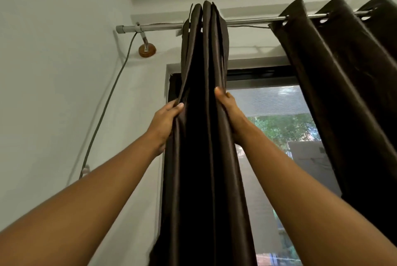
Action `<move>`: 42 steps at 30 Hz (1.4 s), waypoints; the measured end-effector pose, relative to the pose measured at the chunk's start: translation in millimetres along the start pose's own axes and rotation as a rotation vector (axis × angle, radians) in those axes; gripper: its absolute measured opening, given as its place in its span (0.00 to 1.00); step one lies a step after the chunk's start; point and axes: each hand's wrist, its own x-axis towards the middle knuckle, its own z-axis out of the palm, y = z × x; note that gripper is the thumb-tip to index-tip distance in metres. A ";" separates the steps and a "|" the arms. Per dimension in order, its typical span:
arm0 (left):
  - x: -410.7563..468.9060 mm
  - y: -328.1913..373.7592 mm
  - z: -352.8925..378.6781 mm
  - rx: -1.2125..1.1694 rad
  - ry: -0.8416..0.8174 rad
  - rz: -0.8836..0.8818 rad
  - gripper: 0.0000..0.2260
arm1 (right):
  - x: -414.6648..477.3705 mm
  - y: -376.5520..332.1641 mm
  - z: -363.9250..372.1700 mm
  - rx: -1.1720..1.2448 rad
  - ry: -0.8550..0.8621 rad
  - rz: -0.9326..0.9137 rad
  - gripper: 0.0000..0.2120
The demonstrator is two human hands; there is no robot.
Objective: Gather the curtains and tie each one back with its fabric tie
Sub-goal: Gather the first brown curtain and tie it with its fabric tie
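Your left hand [166,121] and right hand [228,113] are gripping the gathered left curtain [204,158] from either side; it is hanging vertically between them, equally near both, with no tie showing.

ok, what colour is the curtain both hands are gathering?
Gathered curtain: plain dark brown with a slight sheen, no pattern. Shows best in the head view.

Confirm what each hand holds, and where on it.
Both hold the gathered curtain in its upper part: left hand grips its left edge, right hand its right edge.
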 end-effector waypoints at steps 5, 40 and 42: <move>11.0 -12.9 29.8 -0.083 -0.034 0.003 0.24 | -9.4 13.0 -22.1 -0.232 0.038 -0.039 0.32; -246.5 -142.8 39.3 0.346 0.359 0.082 0.23 | -244.8 141.5 -2.4 -0.757 0.392 -0.110 0.31; -240.6 -138.0 35.0 0.374 0.357 0.078 0.19 | -247.2 134.8 0.3 -0.830 0.401 -0.202 0.32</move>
